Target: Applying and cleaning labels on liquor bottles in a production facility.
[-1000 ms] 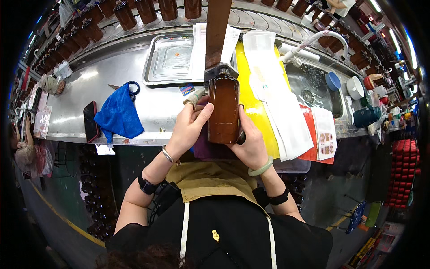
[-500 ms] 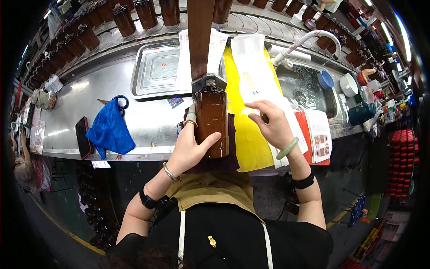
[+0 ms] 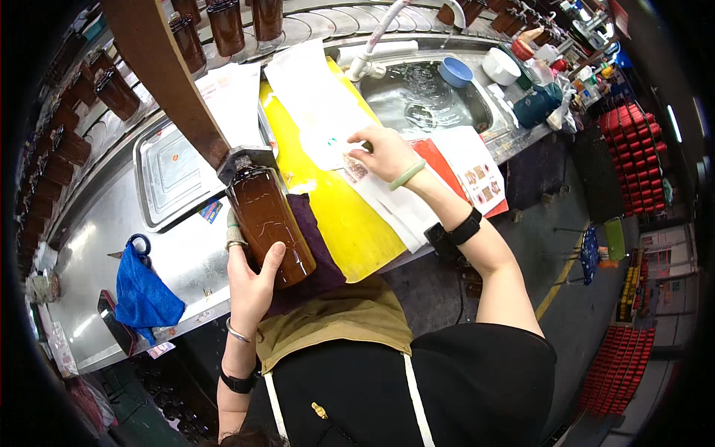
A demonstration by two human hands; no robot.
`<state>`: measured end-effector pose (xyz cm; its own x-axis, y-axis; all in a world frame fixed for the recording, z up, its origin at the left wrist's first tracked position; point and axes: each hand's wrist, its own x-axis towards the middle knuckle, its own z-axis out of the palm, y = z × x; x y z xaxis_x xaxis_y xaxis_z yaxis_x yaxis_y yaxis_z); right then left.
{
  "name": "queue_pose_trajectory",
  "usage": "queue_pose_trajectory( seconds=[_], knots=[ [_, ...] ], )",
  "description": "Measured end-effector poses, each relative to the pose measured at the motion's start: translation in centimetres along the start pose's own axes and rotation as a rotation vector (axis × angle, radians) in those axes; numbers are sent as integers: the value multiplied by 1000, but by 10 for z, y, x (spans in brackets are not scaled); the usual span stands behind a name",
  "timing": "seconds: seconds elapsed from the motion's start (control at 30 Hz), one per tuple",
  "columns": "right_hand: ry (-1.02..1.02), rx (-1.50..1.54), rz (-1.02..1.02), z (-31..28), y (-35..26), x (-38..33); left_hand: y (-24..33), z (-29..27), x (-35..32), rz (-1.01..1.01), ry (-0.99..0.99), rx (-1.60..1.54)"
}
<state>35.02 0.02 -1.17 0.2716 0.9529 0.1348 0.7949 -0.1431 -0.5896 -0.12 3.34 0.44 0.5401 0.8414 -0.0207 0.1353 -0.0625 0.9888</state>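
Note:
My left hand [image 3: 252,279] is wrapped round the side of a brown glass bottle [image 3: 269,223], thumb across its front. The bottle leans on a dark purple cloth [image 3: 319,242] at the table edge, its neck end against a block on a brown wooden post [image 3: 171,74]. A pale covering sits on one of my left fingers. My right hand [image 3: 389,155] is over white paper sheets [image 3: 316,104], fingers curled, thumb and forefinger near a small printed label [image 3: 356,168]. Something small and dark shows within its fingers; I cannot make out what.
A yellow sheet [image 3: 365,242] lies under the papers. Left are a metal tray [image 3: 153,216], blue cloth [image 3: 145,294], scissors [image 3: 138,244] and phone [image 3: 112,320]. Right, a sink [image 3: 488,119] holds water and a blue bowl [image 3: 456,72], below a faucet [image 3: 366,65]. Several brown bottles [image 3: 225,28] stand behind.
The whole view has turned and shifted, so the table appears tilted. My right hand has moved over the paper by the printed label, its fingers more curled. My left hand still holds the bottle.

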Motion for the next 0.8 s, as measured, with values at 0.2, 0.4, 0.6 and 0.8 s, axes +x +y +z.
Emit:
queue_pose_trajectory(
  seconds=[0.2, 0.4, 0.6, 0.8],
  knots=[
    [160, -449, 598, -136, 142, -101, 5, 5, -2, 47, 26, 62],
    [140, -277, 986, -174, 218, -145, -2, 3, -1, 26, 34, 45],
    [269, 115, 1052, -177, 267, -149, -3, 3, 0, 13, 17, 63],
    [370, -458, 897, -172, 231, -114, 2, 2, -3, 18, 40, 48]
  ],
)
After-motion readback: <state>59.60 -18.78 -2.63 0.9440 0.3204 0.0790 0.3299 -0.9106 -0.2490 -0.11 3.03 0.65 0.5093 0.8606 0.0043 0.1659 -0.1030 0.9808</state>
